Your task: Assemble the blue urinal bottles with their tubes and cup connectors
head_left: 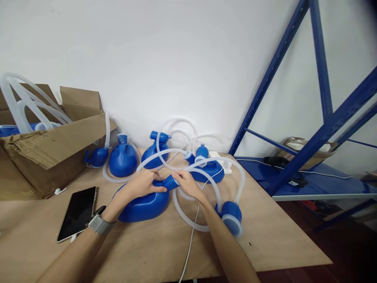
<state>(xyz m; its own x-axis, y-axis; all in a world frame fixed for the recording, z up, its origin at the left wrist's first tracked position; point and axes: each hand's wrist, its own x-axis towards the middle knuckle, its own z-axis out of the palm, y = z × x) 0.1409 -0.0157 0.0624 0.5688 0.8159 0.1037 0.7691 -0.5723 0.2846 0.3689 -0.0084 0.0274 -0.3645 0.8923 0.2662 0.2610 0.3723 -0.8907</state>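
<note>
A blue plastic urinal bottle (144, 206) lies on its side on the wooden table in front of me. My left hand (144, 182) is closed round its handle, near the neck. With my right hand (187, 182) I grip the mouth end of the neck, thumb on top; the fingers underneath are hidden. Just beyond my hands, a translucent hose (159, 154) arches over the table. To the right lies a blue cup-shaped urinal head (231, 214) with a pale rim and a hose attached.
Other blue bottles (123, 160) and coiled hoses stand along the wall. At left are an open cardboard box (53, 153) with hoses and a dark-screened tablet (78, 212). A white cable (191, 239) runs over the table's front edge. Blue shelving (312, 143) rises at right.
</note>
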